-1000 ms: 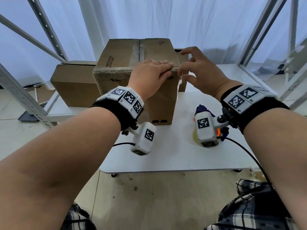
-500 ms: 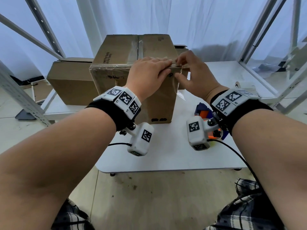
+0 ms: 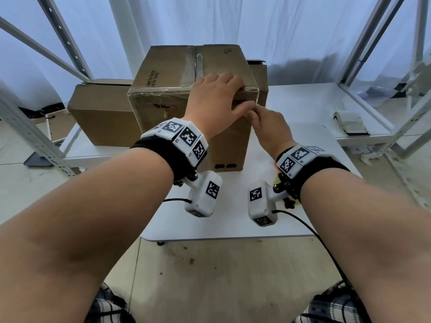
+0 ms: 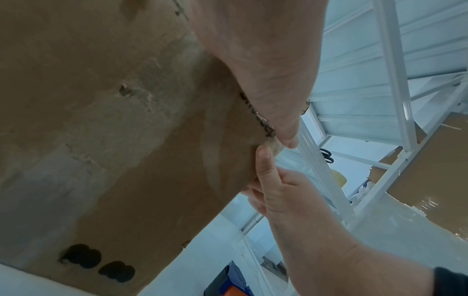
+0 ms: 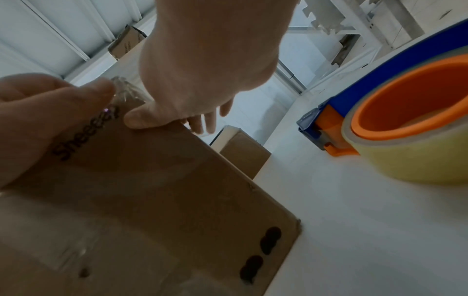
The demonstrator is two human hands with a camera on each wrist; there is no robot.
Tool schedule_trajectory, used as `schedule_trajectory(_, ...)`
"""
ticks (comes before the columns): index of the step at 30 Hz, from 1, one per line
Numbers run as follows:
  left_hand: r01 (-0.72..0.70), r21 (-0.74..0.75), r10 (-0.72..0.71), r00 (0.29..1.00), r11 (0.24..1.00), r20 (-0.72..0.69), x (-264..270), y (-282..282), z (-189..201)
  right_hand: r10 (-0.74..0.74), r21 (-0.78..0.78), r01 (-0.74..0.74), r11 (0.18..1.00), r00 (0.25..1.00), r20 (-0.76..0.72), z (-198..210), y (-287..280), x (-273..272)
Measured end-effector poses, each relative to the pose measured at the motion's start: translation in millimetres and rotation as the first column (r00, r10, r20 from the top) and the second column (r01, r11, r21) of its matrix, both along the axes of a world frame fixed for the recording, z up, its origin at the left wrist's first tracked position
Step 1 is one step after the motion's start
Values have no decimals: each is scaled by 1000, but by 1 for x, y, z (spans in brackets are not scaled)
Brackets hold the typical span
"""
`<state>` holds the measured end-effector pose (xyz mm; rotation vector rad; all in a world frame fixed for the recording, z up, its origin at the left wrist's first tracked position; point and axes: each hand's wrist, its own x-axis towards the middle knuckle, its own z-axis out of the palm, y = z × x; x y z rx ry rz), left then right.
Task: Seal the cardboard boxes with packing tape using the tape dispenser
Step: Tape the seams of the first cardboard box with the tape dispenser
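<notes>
Left hand lies flat over the near right top edge of the tall cardboard box, fingers straight and spread, pressing the clear tape that runs along that edge; thumb laid down the front face. Right hand comes in at the front right corner just below, thumb flat against the front face, fingers reaching round to the side face; this grip pinches the corner where the loose tape end, crinkled and glossy in the right wrist view, wraps over; whether the tape end itself sits under the thumb cannot be told.

Handling, judged: the tape is thin, limp film, tacky on one side, likely to crease or fold on itself; best pressed from the stuck part outward toward the free end, not pulled. The box looks stiff at edges and corners, softer mid-panel; weight unknown, flaps closed; the left palm on top probably steadies it enough.

Position relative to grip: box stands upright on the white counter, directly under and ahead of both hands, top seam already taped. The tape dispenser, blue and orange with a yellowish roll, lies on the counter just right of the box, near the right wrist, not held. A second cardboard box sits lower to the left, behind the tall one; a third box shows behind the right corner.
</notes>
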<state>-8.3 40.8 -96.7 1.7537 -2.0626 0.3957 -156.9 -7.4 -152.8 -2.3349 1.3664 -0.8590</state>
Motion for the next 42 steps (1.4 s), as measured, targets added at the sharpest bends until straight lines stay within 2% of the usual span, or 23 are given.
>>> schedule_trajectory(5,-21,-36,23,998,999,58,-7,-4,-1,-76,-82,66,994,991,-115,-9,6,1)
schedule_trajectory(14,0,-69,5,998,998,69,-4,-4,-6,-140,43,148,988,979,-151,-35,10,7)
schedule_trajectory(16,10,-81,-4,998,997,65,-3,-4,-6,-108,79,136,988,951,-291,-37,10,3)
schedule_trajectory(18,13,-96,-6,997,995,71,-4,-3,-6,-48,142,136,980,866,-498,-44,14,-3)
schedule_trajectory(19,11,-101,-2,997,995,81,-5,-2,-7,-33,162,139,977,848,-530,-48,14,-7)
schedule_trajectory(20,6,-104,5,995,995,102,-5,-2,-7,-38,164,140,977,860,-509,-48,16,-10)
schedule_trajectory(22,-15,-96,31,987,995,158,-7,-2,-9,-90,130,131,983,955,-283,-43,14,-11)
schedule_trajectory(24,-31,-90,47,982,995,184,-7,-2,-10,-104,43,107,993,991,-79,-33,9,-7)
schedule_trajectory(26,-19,-73,32,983,997,181,-7,-2,-8,-65,-13,64,998,995,-80,-25,9,-2)
schedule_trajectory(32,65,-59,-60,995,996,79,4,-3,4,-74,100,86,991,991,-113,-26,11,4)
schedule_trajectory(34,83,-80,-82,997,993,14,7,-4,4,-25,130,18,991,998,55,-15,9,8)
schedule_trajectory(36,85,-96,-93,993,992,-76,11,-3,3,52,54,-69,996,961,273,9,11,13)
schedule_trajectory(37,87,-94,-97,989,992,-111,12,-3,4,101,-39,-93,995,948,302,20,9,14)
schedule_trajectory(39,111,-75,-122,979,991,-165,18,-1,6,185,-169,-146,975,953,242,34,4,13)
schedule_trajectory(42,165,-37,-169,971,986,-170,28,3,6,214,-138,-185,973,947,240,35,-4,7)
